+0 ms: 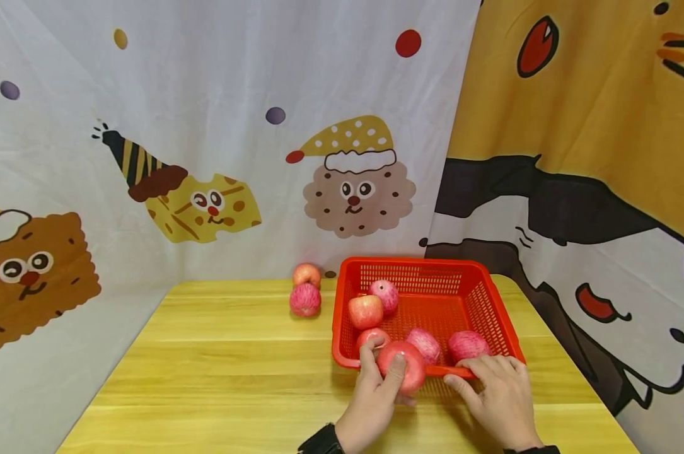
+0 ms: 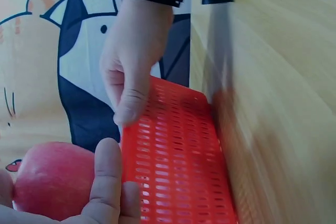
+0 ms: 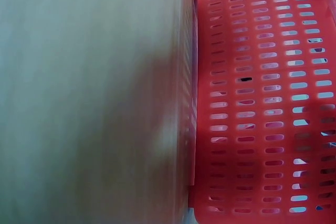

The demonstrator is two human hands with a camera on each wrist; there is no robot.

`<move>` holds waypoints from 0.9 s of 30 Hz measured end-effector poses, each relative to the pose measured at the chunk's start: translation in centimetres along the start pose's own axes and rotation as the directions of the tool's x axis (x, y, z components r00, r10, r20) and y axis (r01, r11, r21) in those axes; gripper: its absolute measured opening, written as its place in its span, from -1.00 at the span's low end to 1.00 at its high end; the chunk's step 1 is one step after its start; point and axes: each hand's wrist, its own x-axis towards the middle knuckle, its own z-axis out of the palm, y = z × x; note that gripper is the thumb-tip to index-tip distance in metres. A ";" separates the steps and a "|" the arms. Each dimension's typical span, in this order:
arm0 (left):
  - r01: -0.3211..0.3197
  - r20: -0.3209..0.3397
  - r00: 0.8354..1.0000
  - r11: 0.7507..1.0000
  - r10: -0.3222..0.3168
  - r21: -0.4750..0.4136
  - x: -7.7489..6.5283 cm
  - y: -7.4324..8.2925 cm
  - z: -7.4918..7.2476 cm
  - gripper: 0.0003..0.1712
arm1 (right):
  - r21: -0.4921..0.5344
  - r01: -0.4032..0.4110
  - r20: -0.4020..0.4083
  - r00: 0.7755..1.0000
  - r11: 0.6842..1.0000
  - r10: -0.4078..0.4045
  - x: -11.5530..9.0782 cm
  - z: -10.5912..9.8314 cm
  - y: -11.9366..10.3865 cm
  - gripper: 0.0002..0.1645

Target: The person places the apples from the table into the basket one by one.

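Note:
My left hand (image 1: 376,394) holds a red apple (image 1: 404,367) between thumb and fingers, at the front rim of a red plastic basket (image 1: 412,260). That apple (image 2: 55,179) shows at the lower left of the left wrist view. My right hand (image 1: 499,394) grips the basket's front rim near its right corner, thumb outside and fingers over the edge. Inside the basket lie several apples: a pink one (image 1: 469,345) by my right fingers, a striped one (image 1: 423,345) near the front, and a yellowish-red one (image 1: 366,312) at left. The right wrist view shows the slotted basket wall (image 3: 262,98), not the hand.
Two more apples stand on the wooden table (image 1: 217,366) left of the basket: a pink one (image 1: 305,300) in front of an orange-red one (image 1: 306,275). A cartoon-printed curtain (image 1: 217,75) hangs behind the table and along its right side.

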 end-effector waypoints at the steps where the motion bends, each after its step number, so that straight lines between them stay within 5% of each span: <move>1: 0.020 -0.002 1.000 1.000 -0.020 -0.019 0.1 0.2 0.2 -0.51 | 0.002 -0.001 0.001 1.000 1.000 0.001 0.0 0.0 0.0 -0.54; 4: 0.058 -0.008 0.998 0.996 -0.059 -0.072 0.3 0.6 0.7 -0.47 | 0.008 -0.004 0.007 1.000 1.000 0.004 0.0 0.0 0.0 -0.54; 14: 0.043 -0.028 0.998 0.976 -0.050 -0.212 0.6 1.0 1.4 -0.40 | 0.004 -0.002 0.010 1.000 1.000 0.002 -0.1 0.0 0.1 -0.52; 20: 0.023 -0.041 0.999 0.993 -0.028 -0.118 1.2 1.1 1.4 -0.21 | 0.007 -0.004 0.011 1.000 1.000 0.004 0.0 0.1 0.1 -0.52; 27: 0.055 -0.015 0.998 0.997 -0.055 -0.045 1.3 0.9 1.0 -0.31 | 0.011 0.003 -0.001 1.000 1.000 -0.003 0.0 0.0 0.0 -0.52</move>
